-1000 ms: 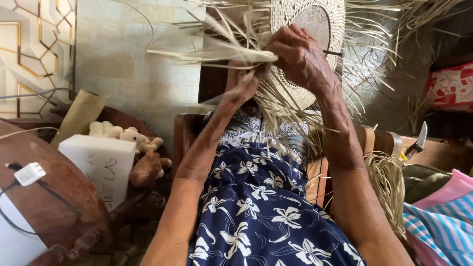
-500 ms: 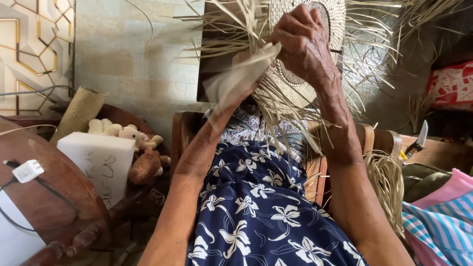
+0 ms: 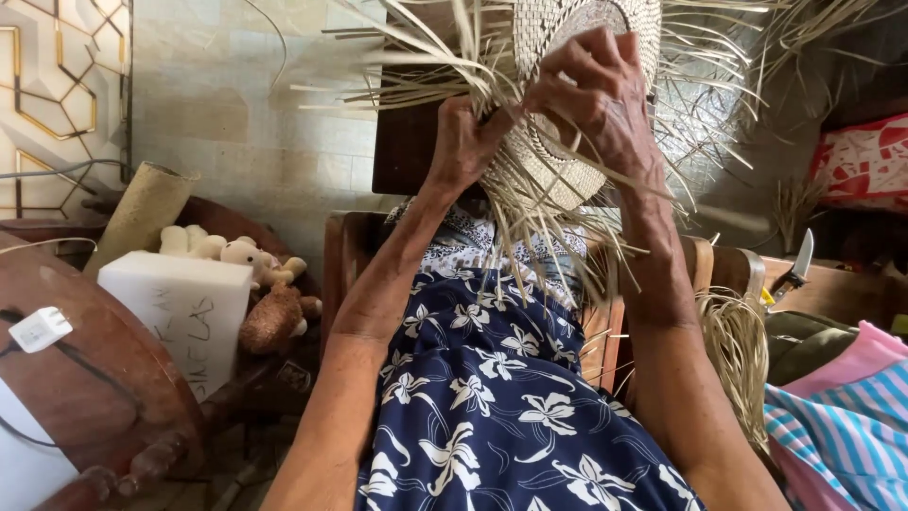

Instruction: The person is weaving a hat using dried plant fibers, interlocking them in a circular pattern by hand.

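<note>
I hold a half-woven straw piece [image 3: 567, 161], round and pale, with many loose straw strips fanning out from its edge. My left hand [image 3: 465, 142] is closed around a bunch of these strips at the left rim. Over the woven top, my right hand [image 3: 596, 95] pinches strips with bent fingers. Both forearms reach up over my lap, which is covered by a dark blue dress with white flowers [image 3: 492, 416].
A wooden chair frame [image 3: 345, 255] stands ahead. At left are a white box [image 3: 184, 312], stuffed toys [image 3: 270, 293], a rolled mat [image 3: 142, 213] and a round wooden table [image 3: 85, 378] with a white charger [image 3: 38, 329]. A straw bundle [image 3: 738, 350], knife [image 3: 797, 265] and striped cloth [image 3: 842, 435] lie right.
My left hand has moved up from below the weave and closed on the strips at its rim. The woven piece and my right hand have shifted slightly upward.
</note>
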